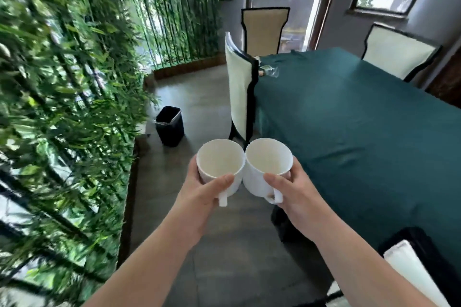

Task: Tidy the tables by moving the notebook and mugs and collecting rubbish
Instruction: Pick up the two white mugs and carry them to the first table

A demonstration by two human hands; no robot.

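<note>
I hold two empty white mugs side by side over the grey floor, their rims touching. My left hand (203, 193) grips the left mug (219, 161) with the thumb on its near side. My right hand (295, 194) grips the right mug (268, 162), its handle pointing toward me. Both mugs are upright. The table with the dark green cloth (361, 127) lies to the right of the mugs. A small clear piece of rubbish (270, 71) lies near the table's far left edge.
A black waste bin (170, 125) stands on the floor ahead, left of a cream chair (240, 92) pushed to the table. More chairs stand at the far end (264, 30), far right (399, 52) and near right (419, 269). Bamboo plants (62, 95) line the left side.
</note>
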